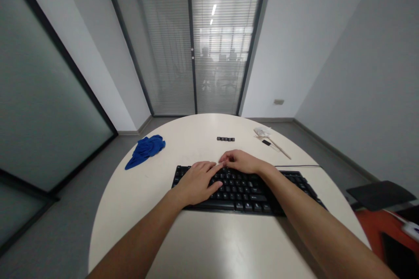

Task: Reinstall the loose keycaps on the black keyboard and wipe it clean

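Note:
A black keyboard (pixel 242 192) lies on the round table in front of me. My left hand (pixel 199 183) rests over its left part, fingers stretched out and thumb spread, the index fingertip close to my right fingers. At the keyboard's top rows my right hand (pixel 238 161) has its fingers bent and pressed together. Whatever may be between those fingertips is too small to make out. Beyond the hands, several black keycaps (pixel 225 139) stand in a short row on the tabletop.
A crumpled blue cloth (pixel 146 150) lies on the table (pixel 131 209) at the left. To the right is a stick-handled brush (pixel 276 146) with a pale head, beside a small black piece (pixel 266 142). A thin cable (pixel 297 165) runs behind the keyboard. A chair (pixel 381 194) stands at the right.

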A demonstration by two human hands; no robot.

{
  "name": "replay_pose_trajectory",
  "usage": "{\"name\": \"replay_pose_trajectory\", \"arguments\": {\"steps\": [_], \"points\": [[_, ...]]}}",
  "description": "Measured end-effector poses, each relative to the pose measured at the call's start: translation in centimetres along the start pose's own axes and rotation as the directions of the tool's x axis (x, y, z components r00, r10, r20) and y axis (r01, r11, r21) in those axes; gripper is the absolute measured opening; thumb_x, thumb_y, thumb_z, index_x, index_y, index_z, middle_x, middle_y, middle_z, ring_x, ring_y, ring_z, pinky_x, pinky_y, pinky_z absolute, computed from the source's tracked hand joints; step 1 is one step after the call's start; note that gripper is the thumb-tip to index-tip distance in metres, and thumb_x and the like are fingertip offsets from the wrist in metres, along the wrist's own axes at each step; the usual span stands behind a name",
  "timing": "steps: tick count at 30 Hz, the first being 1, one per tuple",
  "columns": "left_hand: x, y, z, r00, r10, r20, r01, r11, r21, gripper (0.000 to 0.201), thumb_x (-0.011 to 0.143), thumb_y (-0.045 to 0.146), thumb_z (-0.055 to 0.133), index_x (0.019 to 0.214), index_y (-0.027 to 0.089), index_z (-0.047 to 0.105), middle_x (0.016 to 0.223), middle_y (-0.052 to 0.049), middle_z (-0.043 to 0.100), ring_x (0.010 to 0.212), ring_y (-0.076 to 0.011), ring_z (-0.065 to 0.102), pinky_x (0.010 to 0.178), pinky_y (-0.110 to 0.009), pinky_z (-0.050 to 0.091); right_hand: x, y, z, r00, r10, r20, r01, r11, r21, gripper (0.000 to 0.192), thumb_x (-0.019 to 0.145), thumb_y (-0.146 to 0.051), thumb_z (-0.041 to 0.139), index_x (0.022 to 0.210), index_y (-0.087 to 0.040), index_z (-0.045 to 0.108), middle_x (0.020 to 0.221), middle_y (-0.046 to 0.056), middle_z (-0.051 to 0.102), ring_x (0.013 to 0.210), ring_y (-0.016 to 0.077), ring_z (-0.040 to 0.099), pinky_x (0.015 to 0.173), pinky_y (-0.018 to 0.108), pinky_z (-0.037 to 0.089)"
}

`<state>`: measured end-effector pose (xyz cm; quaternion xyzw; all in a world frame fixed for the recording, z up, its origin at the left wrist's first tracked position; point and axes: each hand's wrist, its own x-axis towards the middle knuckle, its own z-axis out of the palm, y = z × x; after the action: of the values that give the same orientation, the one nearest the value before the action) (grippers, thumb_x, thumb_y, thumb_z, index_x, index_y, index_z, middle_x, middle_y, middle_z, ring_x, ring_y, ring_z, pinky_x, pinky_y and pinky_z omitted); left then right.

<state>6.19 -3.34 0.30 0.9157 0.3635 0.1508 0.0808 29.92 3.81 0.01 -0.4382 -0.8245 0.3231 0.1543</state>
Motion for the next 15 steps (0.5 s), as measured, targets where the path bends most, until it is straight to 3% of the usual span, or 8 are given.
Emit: {"name": "replay_pose_trajectory", "arguments": {"steps": [2, 5, 8, 15], "points": [[-0.1, -0.1, 0.1, 1.000, -0.003, 0.005, 0.003, 1.000, 0.010, 0.052, 0.099, 0.046, 0.047, 0.146, 0.023, 0.043, 0.145, -0.010, 0.052, 0.133, -0.0278, 0.046, 0.113, -0.048, 0.034, 0.9, -0.2, -0.6, 0.996, 0.036, -0.078, -0.054, 0.966, -0.252, 0.025, 0.087, -0.025, 0.059, 0.106, -0.017, 0.072, 0.084, 0.005, 0.073, 0.075, 0.0188, 0.066, 0.070, 0.028, 0.049], [-0.2, -0.4, 0.0, 1.000, 0.000, 0.011, 0.000, 1.000, -0.003, 0.051, 0.099, 0.047, 0.048, 0.143, 0.022, 0.046, 0.146, -0.011, 0.051, 0.135, -0.0280, 0.045, 0.115, -0.047, 0.034, 2.3, -0.1, -1.5, 0.974, 0.041, -0.221, -0.145, 0.866, -0.478, 0.033, 0.082, -0.024, 0.067, 0.114, -0.016, 0.071, 0.108, 0.014, 0.072, 0.096, 0.0265, 0.065, 0.082, 0.033, 0.048], [-0.3, -0.7, -0.2, 1.000, -0.003, 0.017, 0.004, 1.000, -0.021, 0.049, 0.098, 0.047, 0.050, 0.140, 0.022, 0.048, 0.145, -0.011, 0.051, 0.135, -0.0283, 0.045, 0.115, -0.048, 0.033, 3.6, 0.3, -2.0, 0.959, 0.014, -0.285, -0.172, 0.826, -0.538, 0.047, 0.081, -0.025, 0.071, 0.126, -0.015, 0.065, 0.130, 0.017, 0.063, 0.118, 0.0335, 0.055, 0.097, 0.040, 0.044], [-0.3, -0.5, -0.7, 0.999, -0.039, 0.037, 0.041, 0.999, -0.032, 0.047, 0.095, 0.044, 0.054, 0.137, 0.022, 0.050, 0.145, -0.010, 0.051, 0.136, -0.0281, 0.044, 0.116, -0.047, 0.033, 6.4, 0.8, -1.6, 0.948, -0.009, -0.318, -0.201, 0.759, -0.619, 0.056, 0.086, -0.021, 0.063, 0.141, -0.015, 0.052, 0.146, 0.013, 0.052, 0.140, 0.0377, 0.034, 0.109, 0.052, 0.035]]}}
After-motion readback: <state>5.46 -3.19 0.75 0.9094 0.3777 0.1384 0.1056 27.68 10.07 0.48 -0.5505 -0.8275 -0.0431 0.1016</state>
